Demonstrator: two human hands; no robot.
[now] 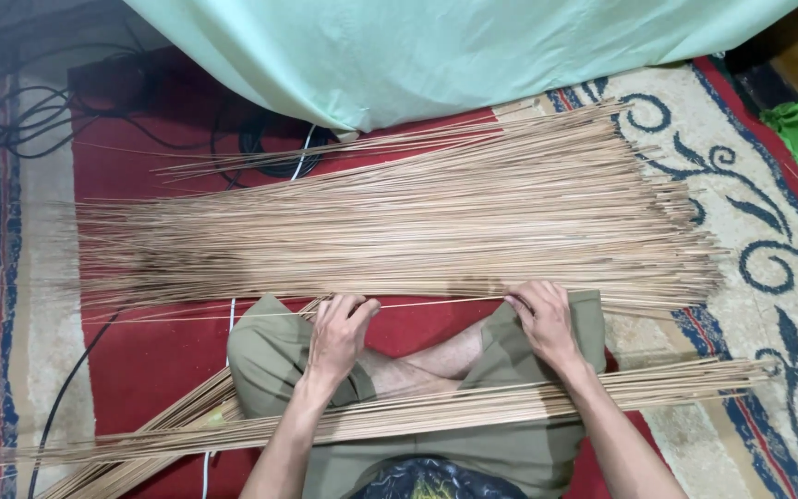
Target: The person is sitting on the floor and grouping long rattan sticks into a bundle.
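both hands, left hand (336,334) and right hand (543,323), pinching one thin stick (417,304) at centre frame. wide stick pile (399,222) just above, smaller bundle (399,420) across lap below. pale green cloth (436,46) at top, black cables (20,120) upper left, patterned rug (768,240) right.

The cloth (436,46) ran off the top edge and hid the sticks' (399,222) far ends beneath its hem. The lap bundle (417,416) ran off the bottom left corner. Both forearms were cut off at the bottom edge. The cables (11,111) blurred into shadow.
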